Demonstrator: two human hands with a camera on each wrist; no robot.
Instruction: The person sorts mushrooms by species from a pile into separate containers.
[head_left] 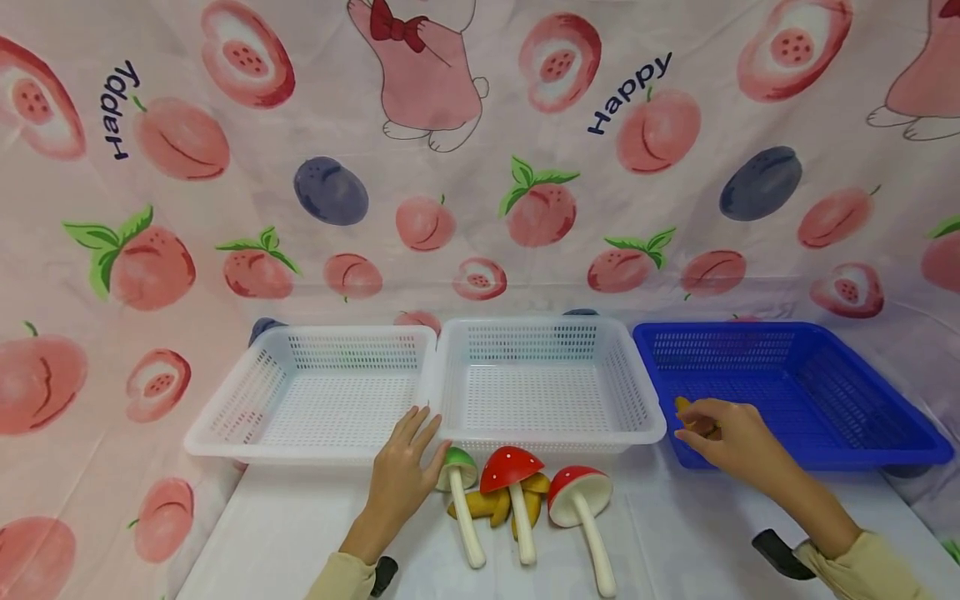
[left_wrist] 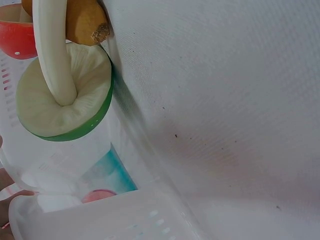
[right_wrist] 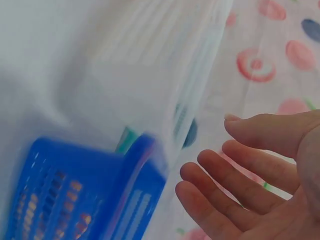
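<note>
My left hand [head_left: 405, 467] is held with its fingers straight by the front rim of the left white basket [head_left: 315, 454], next to a green-capped toy mushroom [head_left: 465, 521]. Two red-capped mushrooms, a middle one [head_left: 517, 500] and a right one [head_left: 577, 500], lie beside it. Yellow-brown toy bananas [head_left: 483, 506] show partly under the caps. Over the near left corner of the blue basket [head_left: 795, 417] hovers my right hand [head_left: 731, 433]. Its fingers are loosely bent, with nothing between them and the thumb in the right wrist view. A yellow-brown piece [head_left: 681, 404] shows past those fingers.
A second white basket [head_left: 645, 417] stands between the left white one and the blue one, all in a row. Behind them hangs a pink cloth [head_left: 465, 183] printed with fruit. The table has a white cover [head_left: 300, 517].
</note>
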